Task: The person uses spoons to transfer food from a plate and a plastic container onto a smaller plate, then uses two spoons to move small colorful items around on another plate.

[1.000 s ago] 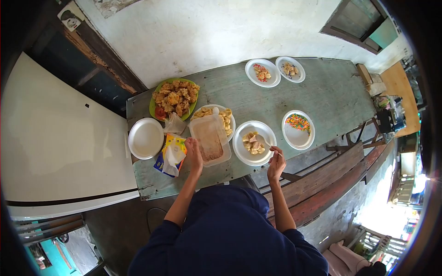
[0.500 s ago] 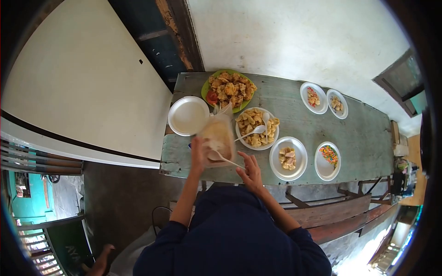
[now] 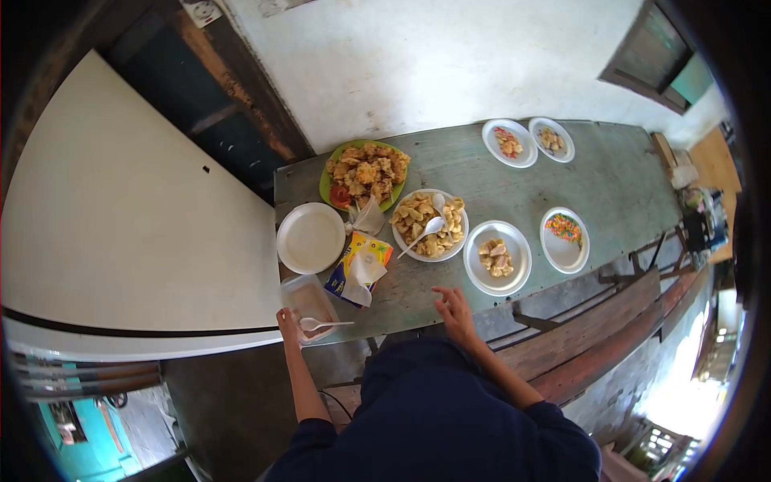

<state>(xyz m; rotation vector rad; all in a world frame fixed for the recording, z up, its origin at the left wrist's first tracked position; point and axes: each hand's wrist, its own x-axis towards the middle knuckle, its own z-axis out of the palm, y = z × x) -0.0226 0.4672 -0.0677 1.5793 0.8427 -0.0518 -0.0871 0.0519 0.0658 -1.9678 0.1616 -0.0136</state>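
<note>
My left hand (image 3: pixel 289 325) grips the side of a clear plastic container (image 3: pixel 303 292) at the table's front left corner. A white plastic spoon (image 3: pixel 328 324) lies across the container, its handle pointing right. My right hand (image 3: pixel 458 316) is empty, fingers apart, over the front edge of the table. Between the hands and a little farther back lies a yellow and blue tissue pack (image 3: pixel 345 279) with a white tissue sticking out. Behind the right hand stands a plate (image 3: pixel 396 238) piled with pale yellow food pieces, with white spoons (image 3: pixel 434 225) resting on top.
An empty white plate (image 3: pixel 289 251) sits at the left, near a green plate (image 3: pixel 324 190) of fried food. To the right are a plate (image 3: pixel 522 277) with a few pieces, a plate (image 3: pixel 566 259) with colourful bits, and two small plates (image 3: pixel 515 161) at the wall. A wooden bench (image 3: pixel 578 341) runs alongside.
My left hand has carried the container and spoon left and toward me, uncovering the tissue pack. My right hand has moved away from the spoon. The view has shifted.
</note>
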